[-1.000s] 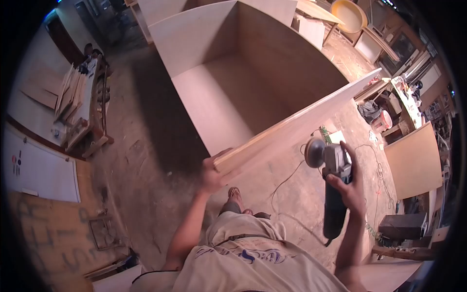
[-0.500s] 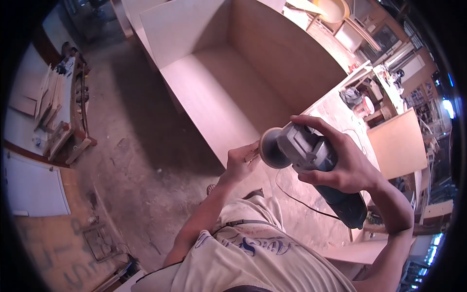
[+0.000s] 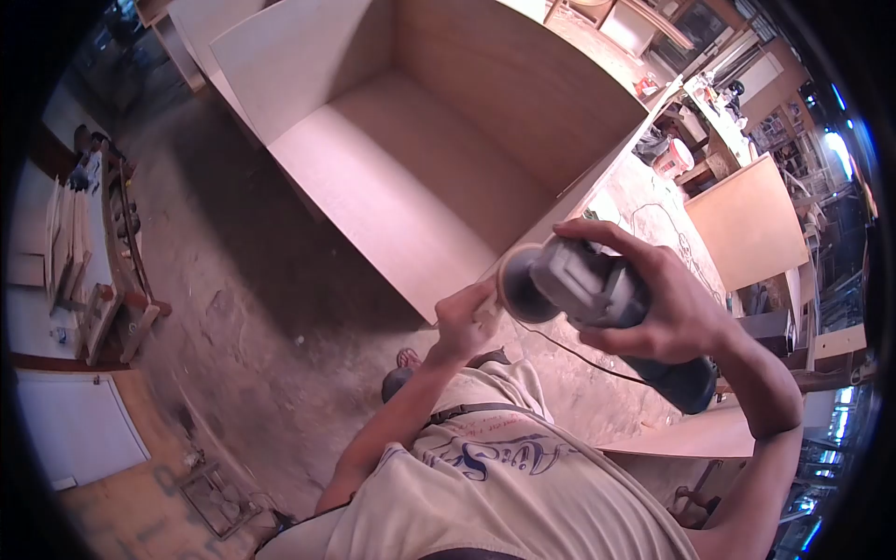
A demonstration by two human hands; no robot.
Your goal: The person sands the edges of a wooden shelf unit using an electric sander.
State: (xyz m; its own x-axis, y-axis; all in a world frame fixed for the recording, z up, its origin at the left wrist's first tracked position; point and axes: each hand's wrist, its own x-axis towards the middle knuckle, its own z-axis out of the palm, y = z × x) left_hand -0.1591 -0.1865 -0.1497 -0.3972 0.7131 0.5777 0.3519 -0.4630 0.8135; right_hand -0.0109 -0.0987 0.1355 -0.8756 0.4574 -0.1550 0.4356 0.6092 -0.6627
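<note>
My right hand [image 3: 677,303] is wrapped round the body of an angle grinder [image 3: 590,283], holding it up in front of my torso. A round sanding disc [image 3: 513,283] on the grinder's head faces left. Close by the disc, my left hand [image 3: 467,319] is closed, fingertips near or at its edge; whatever they pinch is too small or hidden to name. The grinder's dark cord [image 3: 583,357] curves beneath it. Just beyond both hands lies a large open wooden cabinet box [image 3: 411,177] with a curved side panel.
A wooden bench [image 3: 121,243] with boards stands at the left. Toward the right are a white and red bucket [image 3: 674,161], a plywood panel [image 3: 751,224] and a cluttered worktable [image 3: 723,121]. Another cord [image 3: 686,238] lies on the floor. A white panel [image 3: 79,420] is at lower left.
The view has turned a little, so the cabinet box sits further left. The grinder's rear end has swung slightly up and right. Both hands keep about the same hold.
</note>
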